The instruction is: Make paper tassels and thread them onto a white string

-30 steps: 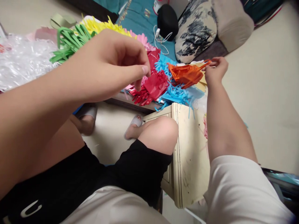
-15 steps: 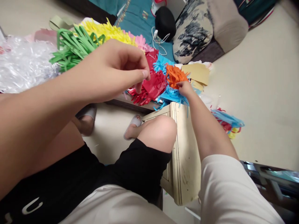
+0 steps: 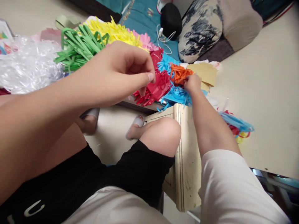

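Note:
My left hand (image 3: 130, 71) hangs in the air in front of the red fringed paper (image 3: 160, 84). Its fingers curl inward, with the thumb tip close to the index fingertip; I see nothing between them. Farther right, my right hand (image 3: 193, 84) is closed on the edge of the orange paper fringe (image 3: 179, 74). Its fingertips are partly hidden in the strips. Blue fringed paper (image 3: 178, 95) lies under and beside the orange bundle. Green paper strips (image 3: 80, 46) and yellow fringe (image 3: 114, 32) lie to the left, behind my left forearm, with pink fringe (image 3: 147, 40) beside the yellow.
Crumpled clear plastic (image 3: 28, 65) lies at the left. A cream wooden cabinet (image 3: 187, 149) stands beside my knee. Tan paper (image 3: 203, 73) and a loose pile of blue, red and yellow strips (image 3: 238, 123) lie to the right. Behind are a black pouch (image 3: 171, 21), a white cable (image 3: 163, 39) and a patterned cushion (image 3: 201, 29).
My right hand has turned slightly and closed in on the orange fringe, which looks more bunched. The left hand keeps its curled shape. The whole view has shifted a little.

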`<action>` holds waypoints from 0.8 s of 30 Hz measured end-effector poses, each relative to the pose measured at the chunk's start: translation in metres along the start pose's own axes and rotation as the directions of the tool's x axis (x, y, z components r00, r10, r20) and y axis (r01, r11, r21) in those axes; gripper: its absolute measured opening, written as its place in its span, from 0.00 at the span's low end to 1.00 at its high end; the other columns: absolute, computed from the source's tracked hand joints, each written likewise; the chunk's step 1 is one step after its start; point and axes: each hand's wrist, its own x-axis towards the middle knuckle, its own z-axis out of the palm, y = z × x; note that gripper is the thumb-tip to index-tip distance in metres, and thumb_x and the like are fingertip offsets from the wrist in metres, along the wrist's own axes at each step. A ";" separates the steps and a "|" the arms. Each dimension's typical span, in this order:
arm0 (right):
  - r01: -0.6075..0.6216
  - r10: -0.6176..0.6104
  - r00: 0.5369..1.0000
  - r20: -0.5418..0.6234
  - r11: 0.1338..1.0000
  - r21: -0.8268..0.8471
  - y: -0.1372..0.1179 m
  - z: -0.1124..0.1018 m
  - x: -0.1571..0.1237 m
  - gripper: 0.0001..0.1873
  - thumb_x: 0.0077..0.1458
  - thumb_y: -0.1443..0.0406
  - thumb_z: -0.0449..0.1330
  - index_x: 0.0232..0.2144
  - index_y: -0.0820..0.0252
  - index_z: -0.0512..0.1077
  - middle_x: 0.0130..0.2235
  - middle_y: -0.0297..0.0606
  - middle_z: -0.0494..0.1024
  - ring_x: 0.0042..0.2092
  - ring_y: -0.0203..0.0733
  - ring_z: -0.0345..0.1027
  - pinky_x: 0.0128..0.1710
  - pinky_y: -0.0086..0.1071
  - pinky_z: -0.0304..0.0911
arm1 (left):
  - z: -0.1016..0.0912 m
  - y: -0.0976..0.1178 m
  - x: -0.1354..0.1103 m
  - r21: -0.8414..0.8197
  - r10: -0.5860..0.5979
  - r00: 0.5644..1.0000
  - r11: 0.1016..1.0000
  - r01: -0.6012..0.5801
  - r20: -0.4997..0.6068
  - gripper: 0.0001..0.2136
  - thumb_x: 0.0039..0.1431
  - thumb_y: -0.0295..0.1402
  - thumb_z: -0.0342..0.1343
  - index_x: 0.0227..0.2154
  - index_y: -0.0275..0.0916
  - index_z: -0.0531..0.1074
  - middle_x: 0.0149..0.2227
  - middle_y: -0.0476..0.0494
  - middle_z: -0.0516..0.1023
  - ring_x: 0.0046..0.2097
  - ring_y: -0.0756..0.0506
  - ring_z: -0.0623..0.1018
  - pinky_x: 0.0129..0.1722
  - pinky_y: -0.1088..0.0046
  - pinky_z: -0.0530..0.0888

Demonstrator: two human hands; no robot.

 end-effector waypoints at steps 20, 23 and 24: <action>-0.098 0.097 0.995 -0.012 0.989 -0.113 -0.036 -0.054 -0.014 0.12 0.64 0.75 0.60 0.42 0.62 0.83 0.53 0.53 0.88 0.60 0.63 0.79 0.70 0.56 0.70 | -0.007 -0.025 0.005 -0.026 0.171 0.984 0.985 -0.170 0.054 0.11 0.71 0.37 0.63 0.37 0.34 0.82 0.30 0.51 0.78 0.32 0.52 0.81 0.43 0.57 0.83; -0.122 0.109 0.976 -0.189 0.991 -0.061 -0.038 -0.069 -0.010 0.14 0.66 0.78 0.59 0.43 0.61 0.81 0.57 0.54 0.85 0.62 0.61 0.76 0.71 0.54 0.66 | -0.007 -0.026 0.005 -0.009 0.167 0.983 0.986 -0.167 0.073 0.14 0.72 0.40 0.61 0.38 0.33 0.81 0.31 0.53 0.77 0.33 0.53 0.81 0.43 0.58 0.82; -0.131 0.120 0.959 -0.255 0.991 -0.029 -0.038 -0.077 -0.007 0.15 0.67 0.79 0.59 0.44 0.61 0.81 0.58 0.55 0.84 0.62 0.59 0.75 0.71 0.53 0.65 | -0.007 -0.025 0.005 -0.008 0.160 0.984 0.987 -0.159 0.073 0.14 0.72 0.40 0.61 0.38 0.33 0.81 0.31 0.53 0.77 0.33 0.53 0.81 0.44 0.57 0.82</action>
